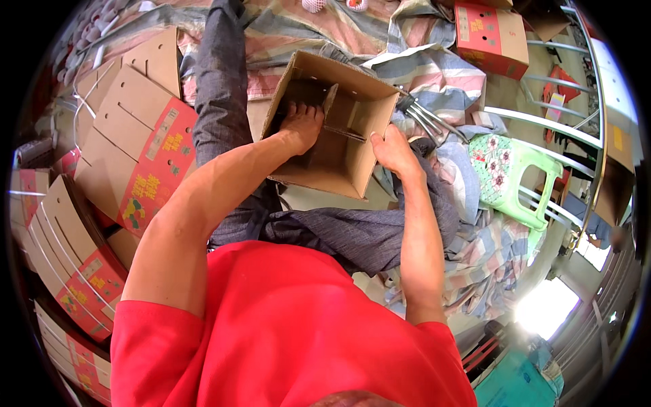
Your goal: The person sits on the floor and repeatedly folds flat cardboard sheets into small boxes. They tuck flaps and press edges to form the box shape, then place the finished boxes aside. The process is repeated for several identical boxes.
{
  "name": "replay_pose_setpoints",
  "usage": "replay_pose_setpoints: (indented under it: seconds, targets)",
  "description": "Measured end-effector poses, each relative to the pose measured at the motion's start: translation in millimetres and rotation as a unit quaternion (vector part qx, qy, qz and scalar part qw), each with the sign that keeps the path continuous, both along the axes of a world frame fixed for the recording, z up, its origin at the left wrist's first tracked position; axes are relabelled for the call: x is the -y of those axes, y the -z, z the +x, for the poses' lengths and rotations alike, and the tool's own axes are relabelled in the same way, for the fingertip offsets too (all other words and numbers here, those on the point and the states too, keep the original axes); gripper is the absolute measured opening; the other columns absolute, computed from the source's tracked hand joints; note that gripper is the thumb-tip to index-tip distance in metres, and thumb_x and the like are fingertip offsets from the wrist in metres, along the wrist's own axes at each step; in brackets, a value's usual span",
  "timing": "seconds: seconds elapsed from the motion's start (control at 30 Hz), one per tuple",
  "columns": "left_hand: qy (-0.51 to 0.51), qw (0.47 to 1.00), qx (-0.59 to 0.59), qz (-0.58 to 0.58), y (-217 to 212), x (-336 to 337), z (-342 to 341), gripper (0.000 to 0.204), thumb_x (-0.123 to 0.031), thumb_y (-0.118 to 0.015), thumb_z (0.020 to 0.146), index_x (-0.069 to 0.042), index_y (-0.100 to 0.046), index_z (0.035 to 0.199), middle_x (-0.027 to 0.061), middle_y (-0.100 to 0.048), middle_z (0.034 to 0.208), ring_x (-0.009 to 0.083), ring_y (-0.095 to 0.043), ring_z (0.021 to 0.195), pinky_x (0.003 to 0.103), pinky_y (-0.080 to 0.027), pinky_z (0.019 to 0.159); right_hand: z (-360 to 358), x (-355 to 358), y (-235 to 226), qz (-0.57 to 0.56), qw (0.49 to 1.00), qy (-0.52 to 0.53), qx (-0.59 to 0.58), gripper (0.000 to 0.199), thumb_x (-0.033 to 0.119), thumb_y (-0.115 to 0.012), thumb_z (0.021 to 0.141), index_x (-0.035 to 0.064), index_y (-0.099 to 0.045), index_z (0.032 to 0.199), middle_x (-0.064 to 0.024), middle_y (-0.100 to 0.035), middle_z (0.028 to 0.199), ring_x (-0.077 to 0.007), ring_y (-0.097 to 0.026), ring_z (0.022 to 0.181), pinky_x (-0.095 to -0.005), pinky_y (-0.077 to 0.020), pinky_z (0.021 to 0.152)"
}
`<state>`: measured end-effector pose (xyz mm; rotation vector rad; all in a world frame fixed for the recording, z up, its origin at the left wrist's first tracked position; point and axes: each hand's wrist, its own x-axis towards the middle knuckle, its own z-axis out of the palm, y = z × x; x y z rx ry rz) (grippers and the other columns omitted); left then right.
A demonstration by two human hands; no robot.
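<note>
An open-topped brown cardboard box (339,175) stands between my legs, tilted a little. Inside it, cardboard divider panels (330,102) cross near the middle. My left hand (302,126) reaches into the box's left part beside the divider. Its fingers lie stretched out and slightly apart, pressing down on the inside; what is under the palm is hidden. At the box's right wall, my right hand (393,150) grips the edge, thumb towards the inside and fingers out of sight behind the wall.
Flattened brown and red cartons (146,146) are stacked on the left, with strapped bundles (74,254) nearer. A green plastic stool (512,173) lies right of striped cloth (441,74). A red-and-brown carton (489,41) stands far right, by a metal rack (542,127).
</note>
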<state>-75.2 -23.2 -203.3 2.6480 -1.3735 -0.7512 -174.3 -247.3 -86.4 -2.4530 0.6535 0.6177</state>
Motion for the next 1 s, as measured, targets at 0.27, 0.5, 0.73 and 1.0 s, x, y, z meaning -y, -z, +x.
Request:
replay_pose_setpoints:
  seconds: [0.27,0.5,0.73,1.0]
  targets:
    - [-0.010,0.998,-0.033,0.055,-12.9,17.6,0.6,0.077,-0.016,-0.068,0.090,-0.001,-0.039,0.160,0.0223,-0.052,0.154,0.0430,-0.045,0.144,0.063,-0.022,0.125,-8.1,4.1,2.5,0.039,0.998,-0.010,0.045,0.035,0.017,-0.060,0.101,-0.0068,-0.067,0.127,-0.0246,-0.077,0.113,-0.0338,-0.073,0.110,-0.0436,-0.0548,0.096]
    - [-0.020,0.996,0.046,-0.070,-16.1,-9.6,-15.2,0.068,-0.013,-0.066,0.089,0.000,-0.049,0.153,0.0221,-0.052,0.153,0.0445,-0.040,0.149,0.060,-0.025,0.126,-6.6,-17.1,2.5,0.074,0.981,0.114,0.135,0.038,0.020,-0.058,0.096,-0.0131,-0.070,0.111,-0.0317,-0.075,0.100,-0.0403,-0.075,0.100,-0.0486,-0.0546,0.090]
    - [-0.252,0.873,0.056,-0.414,-127.1,-112.4,-33.4,0.082,-0.010,-0.077,0.081,0.001,-0.043,0.154,0.0241,-0.048,0.155,0.0427,-0.042,0.148,0.051,-0.036,0.123,-63.4,-5.9,28.0,0.235,0.949,0.177,0.110,0.036,0.025,-0.063,0.101,-0.0061,-0.069,0.118,-0.0079,-0.070,0.098,-0.0170,-0.064,0.086,-0.0370,-0.0502,0.072]
    - [-0.338,0.828,-0.232,-0.382,-89.3,-136.0,-28.5,0.075,-0.017,-0.071,0.094,0.003,-0.037,0.157,0.0353,-0.063,0.135,0.0467,-0.060,0.131,0.051,-0.047,0.110,-44.8,-46.8,-67.0,0.086,0.984,0.116,0.107,0.033,0.016,-0.057,0.100,-0.0129,-0.066,0.113,-0.0209,-0.072,0.092,-0.0282,-0.068,0.084,-0.0463,-0.0525,0.079]
